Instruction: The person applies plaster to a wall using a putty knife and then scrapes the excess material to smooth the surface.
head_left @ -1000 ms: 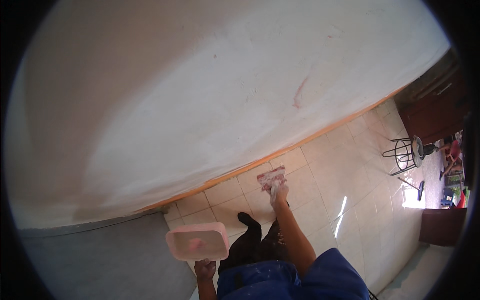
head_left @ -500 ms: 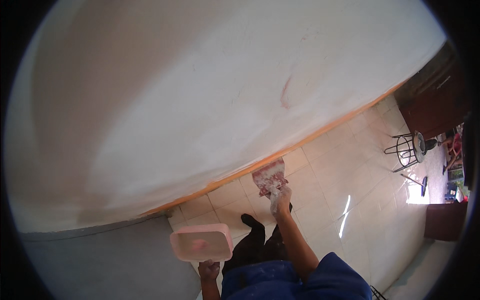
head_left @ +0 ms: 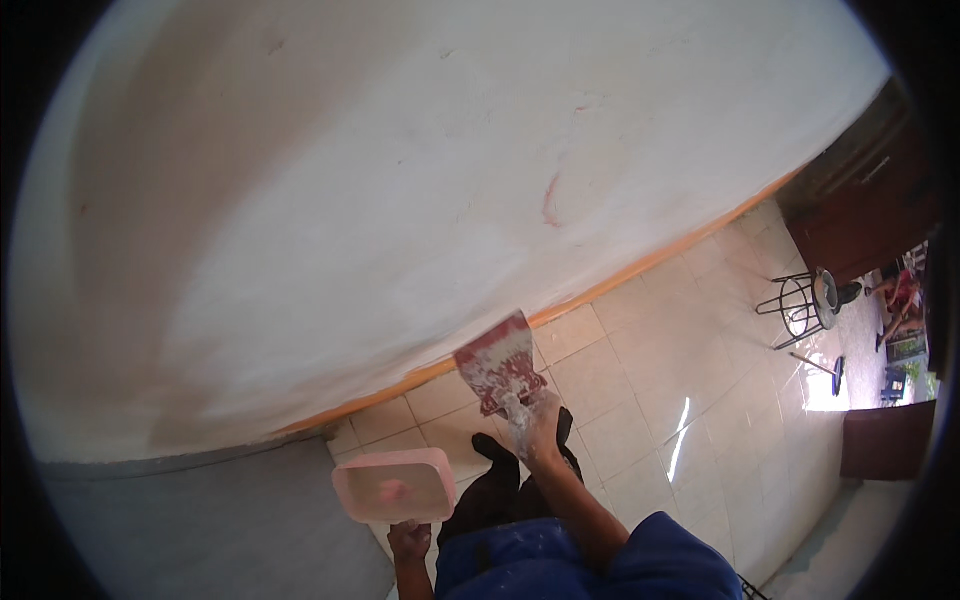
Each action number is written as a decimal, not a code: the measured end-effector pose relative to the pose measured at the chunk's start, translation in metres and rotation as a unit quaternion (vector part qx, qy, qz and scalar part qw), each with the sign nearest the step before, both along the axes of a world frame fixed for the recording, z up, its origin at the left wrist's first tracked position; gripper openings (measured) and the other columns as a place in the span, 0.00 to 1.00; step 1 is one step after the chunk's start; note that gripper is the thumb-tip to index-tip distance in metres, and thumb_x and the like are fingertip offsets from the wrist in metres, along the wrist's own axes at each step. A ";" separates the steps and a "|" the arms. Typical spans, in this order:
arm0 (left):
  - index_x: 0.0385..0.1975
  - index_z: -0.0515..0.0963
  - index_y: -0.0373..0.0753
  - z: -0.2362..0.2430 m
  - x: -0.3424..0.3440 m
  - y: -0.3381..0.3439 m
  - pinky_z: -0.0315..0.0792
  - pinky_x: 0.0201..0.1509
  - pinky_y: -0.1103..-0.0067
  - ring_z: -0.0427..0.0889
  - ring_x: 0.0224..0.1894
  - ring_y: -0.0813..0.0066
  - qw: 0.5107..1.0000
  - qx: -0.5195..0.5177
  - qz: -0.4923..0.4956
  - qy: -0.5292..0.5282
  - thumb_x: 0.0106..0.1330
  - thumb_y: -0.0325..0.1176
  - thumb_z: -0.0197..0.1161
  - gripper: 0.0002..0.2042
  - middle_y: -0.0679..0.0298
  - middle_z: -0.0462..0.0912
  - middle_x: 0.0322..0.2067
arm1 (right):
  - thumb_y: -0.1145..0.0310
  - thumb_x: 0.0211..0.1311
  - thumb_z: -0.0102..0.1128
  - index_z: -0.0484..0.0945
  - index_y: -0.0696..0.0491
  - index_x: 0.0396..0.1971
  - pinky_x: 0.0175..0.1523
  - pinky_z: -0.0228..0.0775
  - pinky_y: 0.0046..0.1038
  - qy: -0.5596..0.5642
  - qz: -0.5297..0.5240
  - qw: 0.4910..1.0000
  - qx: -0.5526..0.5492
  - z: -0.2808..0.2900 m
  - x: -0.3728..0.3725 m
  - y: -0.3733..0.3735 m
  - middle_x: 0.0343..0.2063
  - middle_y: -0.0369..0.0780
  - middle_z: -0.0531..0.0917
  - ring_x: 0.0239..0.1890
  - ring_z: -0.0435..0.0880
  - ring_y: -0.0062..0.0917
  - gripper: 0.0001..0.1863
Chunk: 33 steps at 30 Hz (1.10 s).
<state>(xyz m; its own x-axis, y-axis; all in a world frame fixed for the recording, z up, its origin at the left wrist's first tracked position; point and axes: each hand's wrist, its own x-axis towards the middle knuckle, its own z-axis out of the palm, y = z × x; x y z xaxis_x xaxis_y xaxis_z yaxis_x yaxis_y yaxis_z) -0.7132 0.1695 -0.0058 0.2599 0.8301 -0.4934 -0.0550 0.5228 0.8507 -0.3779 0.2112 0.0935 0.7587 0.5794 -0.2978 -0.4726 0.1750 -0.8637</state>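
A red scraper [head_left: 495, 355] smeared with white paste is gripped in my right hand [head_left: 532, 430], which has white residue on it and is raised in front of the white wall [head_left: 400, 180]. My left hand [head_left: 410, 536], low in the picture, holds a pale pink rectangular tub [head_left: 393, 485] with a pink patch inside. The wall bears faint pink streaks and scuffs, with an orange strip along its foot.
A tiled floor [head_left: 640, 400] runs along the wall, with a grey surface [head_left: 190, 510] at lower left. To the right stand a metal-legged stool [head_left: 795, 305] and brown doors [head_left: 860, 215]. Beyond the sunlit doorway are a push broom [head_left: 835, 375] and a person [head_left: 905, 290].
My right hand and scraper have moved left and tilted, showing more of the blade. The left hand and tub have shifted only slightly.
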 end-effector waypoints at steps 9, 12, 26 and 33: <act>0.50 0.65 0.35 0.007 -0.001 0.008 0.66 0.56 0.71 0.69 0.52 0.66 1.000 0.024 0.000 0.018 0.43 0.24 0.58 0.28 0.58 0.70 0.48 | 0.78 0.49 0.52 0.72 0.62 0.23 0.20 0.63 0.21 -0.046 -0.056 0.996 -0.051 -0.061 0.073 0.040 0.17 0.36 0.73 0.15 0.69 0.18 0.02; 0.50 0.66 0.36 0.058 0.028 0.017 0.66 0.55 0.71 0.69 0.52 0.66 0.952 -0.097 0.099 -0.274 0.44 0.24 0.58 0.27 0.58 0.70 0.47 | 0.79 0.48 0.54 0.73 0.62 0.27 0.21 0.65 0.21 -0.104 -0.004 0.994 -0.042 -0.003 0.048 0.035 0.18 0.35 0.74 0.18 0.71 0.18 0.05; 0.55 0.58 0.38 0.121 0.085 0.041 0.66 0.56 0.68 0.66 0.54 0.63 0.984 0.070 -0.065 -0.151 0.45 0.32 0.61 0.33 0.59 0.64 0.49 | 0.77 0.51 0.55 0.70 0.61 0.45 0.47 0.70 0.32 0.180 0.234 0.944 0.146 0.115 0.025 -0.072 0.40 0.42 0.77 0.42 0.77 0.28 0.18; 0.54 0.57 0.37 0.082 0.101 0.037 0.64 0.57 0.71 0.65 0.55 0.67 0.981 0.094 -0.067 -0.159 0.45 0.37 0.61 0.34 0.61 0.65 0.49 | 0.76 0.52 0.54 0.72 0.63 0.40 0.45 0.70 0.30 0.115 0.272 0.939 0.174 0.122 0.032 -0.062 0.38 0.43 0.78 0.40 0.77 0.27 0.14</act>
<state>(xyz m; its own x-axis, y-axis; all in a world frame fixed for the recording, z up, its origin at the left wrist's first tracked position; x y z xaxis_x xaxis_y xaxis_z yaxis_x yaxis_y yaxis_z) -0.6122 0.2063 0.0761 0.4878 0.8470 -0.2115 -0.2747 0.3789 0.8837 -0.3454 0.1493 0.2155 0.2609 0.9555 -0.1379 -0.7414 0.1069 -0.6625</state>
